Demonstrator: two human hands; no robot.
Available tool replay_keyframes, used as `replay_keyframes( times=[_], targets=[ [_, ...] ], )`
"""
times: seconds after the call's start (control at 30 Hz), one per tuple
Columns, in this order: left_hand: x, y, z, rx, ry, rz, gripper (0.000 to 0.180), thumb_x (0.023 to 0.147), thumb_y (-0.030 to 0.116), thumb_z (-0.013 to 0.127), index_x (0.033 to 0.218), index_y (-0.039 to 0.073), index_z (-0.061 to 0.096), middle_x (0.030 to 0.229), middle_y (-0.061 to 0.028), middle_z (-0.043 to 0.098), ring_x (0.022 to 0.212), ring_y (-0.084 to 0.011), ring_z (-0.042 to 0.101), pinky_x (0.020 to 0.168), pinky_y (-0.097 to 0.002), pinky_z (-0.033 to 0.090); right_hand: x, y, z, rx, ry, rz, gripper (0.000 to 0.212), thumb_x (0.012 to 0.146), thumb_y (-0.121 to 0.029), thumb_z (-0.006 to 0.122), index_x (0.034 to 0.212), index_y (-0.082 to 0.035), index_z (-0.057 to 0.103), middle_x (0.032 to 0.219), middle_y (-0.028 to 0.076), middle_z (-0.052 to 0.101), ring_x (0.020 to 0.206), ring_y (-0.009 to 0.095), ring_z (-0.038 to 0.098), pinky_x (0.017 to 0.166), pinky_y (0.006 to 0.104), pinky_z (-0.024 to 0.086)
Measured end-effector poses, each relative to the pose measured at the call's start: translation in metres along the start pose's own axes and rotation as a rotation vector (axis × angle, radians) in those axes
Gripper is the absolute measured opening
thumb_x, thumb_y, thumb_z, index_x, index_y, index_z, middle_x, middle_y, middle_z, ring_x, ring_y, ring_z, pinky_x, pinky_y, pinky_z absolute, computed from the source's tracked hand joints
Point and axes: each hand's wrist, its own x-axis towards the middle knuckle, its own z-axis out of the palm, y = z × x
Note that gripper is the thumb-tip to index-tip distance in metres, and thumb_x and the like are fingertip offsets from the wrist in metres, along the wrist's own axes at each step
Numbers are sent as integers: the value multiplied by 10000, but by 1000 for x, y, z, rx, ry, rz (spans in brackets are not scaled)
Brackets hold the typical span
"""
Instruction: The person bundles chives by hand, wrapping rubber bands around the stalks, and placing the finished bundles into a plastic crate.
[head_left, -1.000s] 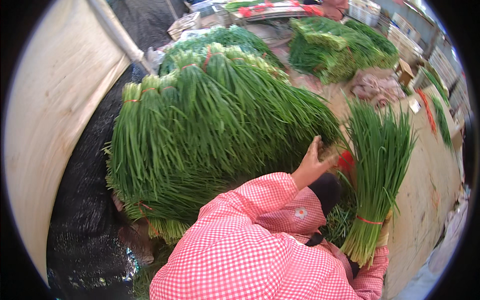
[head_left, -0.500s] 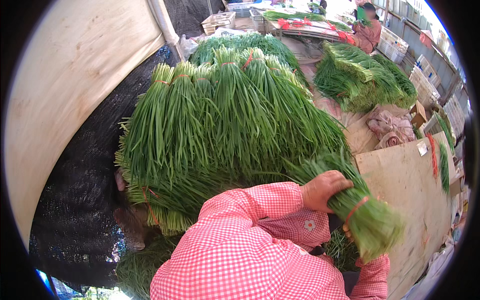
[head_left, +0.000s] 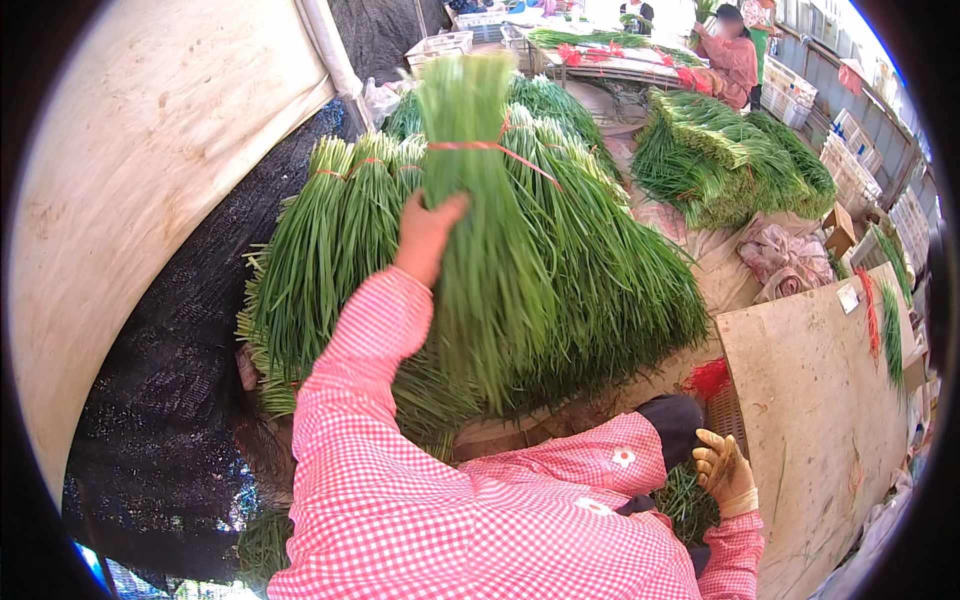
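My left hand (head_left: 430, 238), bare, grips a bunch of garlic chives (head_left: 482, 255) from its left side, thumb pressed against the leaves. A red tie (head_left: 465, 146) circles the bunch, with a loose end trailing right. The bunch is upright and blurred, stem ends away from me, over a large heap of similar tied bunches (head_left: 620, 285). Whether it touches the heap I cannot tell. In a tan glove, my right hand (head_left: 726, 474) is beside my knee, near the wooden board's left edge. Its fingers are loosely bent and apart, holding nothing.
The wooden board (head_left: 790, 440) carries red ties (head_left: 866, 315) and some leaves. Red strands (head_left: 708, 378) lie left of it. Another chive pile (head_left: 735, 155) lies at far right. A co-worker (head_left: 733, 60) is by the back table (head_left: 610, 65). Black netting (head_left: 150, 400) hangs left.
My left hand has carried the tied bunch from beside the board up and left over the heap. My right hand, formerly beside the bunch, now shows without it.
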Motion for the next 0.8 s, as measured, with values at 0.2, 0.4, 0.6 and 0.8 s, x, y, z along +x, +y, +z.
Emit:
replay_keyframes(
  times=[0.2, 0.4, 0.6, 0.8],
  targets=[
    [110, -101, -83, 1363, 243, 403, 718, 727, 296, 710, 1319, 78, 369, 1293, -236, 397, 1051, -373, 511, 860, -435, 446, 9, 26, -30, 58, 250, -56, 399, 927, -377, 456, 1132, -49, 558, 911, 116, 663, 750, 215, 653, 588, 330, 546],
    [122, -127, -74, 1455, 185, 414, 616, 727, 318, 672, 1284, 183, 446, 1167, -210, 450, 1003, -387, 513, 823, -457, 445, 11, 47, -33, 179, 490, -281, 375, 911, -337, 502, 1154, -57, 556, 958, 38, 642, 841, 153, 610, 690, 256, 489],
    [170, -144, -145, 1585, 111, 616, 574, 785, 381, 600, 1299, 197, 422, 1046, -248, 518, 945, -412, 529, 813, -499, 445, -11, 71, -90, 125, 688, -216, 341, 884, -302, 556, 1126, -63, 568, 833, 2, 624, 663, 96, 589, 579, 234, 465],
    [45, -57, -16, 1242, 47, 1013, 411, 842, 163, 577, 1204, -11, 495, 1220, -211, 483, 1144, -351, 435, 966, -437, 329, -24, 108, -124, 133, 875, -105, 263, 881, -238, 537, 1069, -62, 591, 876, 21, 618, 677, 114, 568, 591, 254, 465]
  ],
)
